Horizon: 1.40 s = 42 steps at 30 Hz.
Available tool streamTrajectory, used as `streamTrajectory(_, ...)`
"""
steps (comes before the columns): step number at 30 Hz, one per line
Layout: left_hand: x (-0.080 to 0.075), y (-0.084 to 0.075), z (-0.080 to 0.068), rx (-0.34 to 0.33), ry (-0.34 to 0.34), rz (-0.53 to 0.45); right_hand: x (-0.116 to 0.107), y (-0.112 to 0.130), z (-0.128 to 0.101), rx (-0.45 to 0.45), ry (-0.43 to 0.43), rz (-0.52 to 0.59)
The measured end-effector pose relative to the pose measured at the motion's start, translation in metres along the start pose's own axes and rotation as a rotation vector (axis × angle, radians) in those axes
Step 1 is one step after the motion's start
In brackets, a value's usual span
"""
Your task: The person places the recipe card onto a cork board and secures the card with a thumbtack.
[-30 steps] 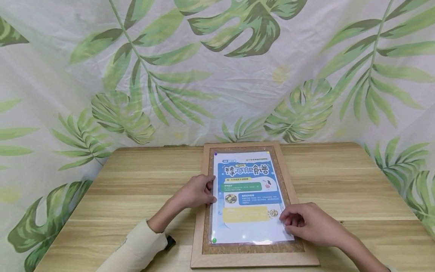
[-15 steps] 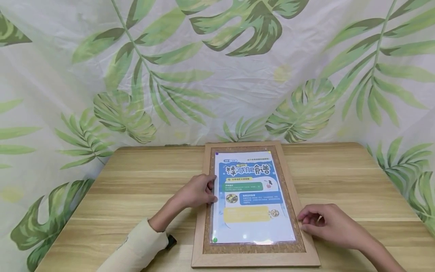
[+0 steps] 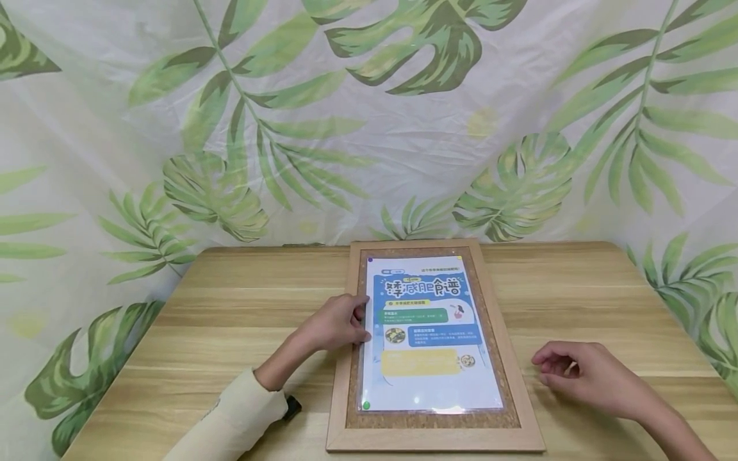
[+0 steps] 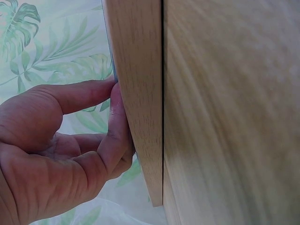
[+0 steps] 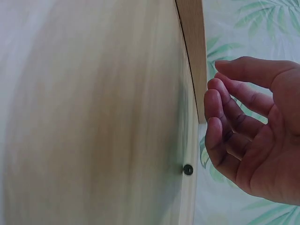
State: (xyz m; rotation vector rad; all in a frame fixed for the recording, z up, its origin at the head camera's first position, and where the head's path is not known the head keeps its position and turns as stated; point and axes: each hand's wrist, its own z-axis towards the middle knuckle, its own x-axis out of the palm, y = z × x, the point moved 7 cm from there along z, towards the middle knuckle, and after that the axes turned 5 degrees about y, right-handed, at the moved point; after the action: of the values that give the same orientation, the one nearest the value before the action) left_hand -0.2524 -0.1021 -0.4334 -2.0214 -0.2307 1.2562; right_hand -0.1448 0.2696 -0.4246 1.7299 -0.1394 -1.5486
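Observation:
A laminated sheet point(image 3: 435, 394) with blue, green and yellow printed panels lies on a cork board point(image 3: 450, 420) in a light wooden frame point(image 3: 438, 440). Its corners carry a purple pin point(image 3: 370, 260) at top left, a yellow pin point(image 3: 459, 257) at top right and a green pin point(image 3: 366, 405) at bottom left. At the sheet's left edge, the fingertips and thumb of my left hand point(image 3: 337, 323) rest apart from each other. To the right of the frame, my right hand point(image 3: 588, 378) hovers low over the table with loosely curled fingers, holding nothing.
The wooden table point(image 3: 248, 282) extends to both sides of the board. Behind it hangs a white cloth point(image 3: 403, 153) printed with green leaves. A small black round knob point(image 5: 188, 169) shows near the table edge in the right wrist view.
My right hand has moved right, from the sheet's lower right edge past the frame to over the table. My left hand stays at the sheet's left edge.

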Motion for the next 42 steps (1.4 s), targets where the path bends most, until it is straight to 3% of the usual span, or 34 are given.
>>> streamTrajectory(11,0.000,-0.001,0.001,0.004,0.002,-0.007,-0.016,-0.020,-0.012,0.030,-0.034,-0.057)
streamTrajectory(25,-0.003,-0.006,-0.002,0.024,-0.004,0.011,-0.030,-0.042,-0.015,0.045,0.007,-0.104)
streamTrajectory(34,-0.003,-0.006,-0.002,0.029,-0.005,0.008,-0.031,-0.050,-0.019,-0.024,0.087,-0.075)
streamTrajectory(42,-0.002,-0.007,-0.002,0.037,-0.002,0.003,-0.032,-0.059,-0.023,-0.023,0.099,-0.069)
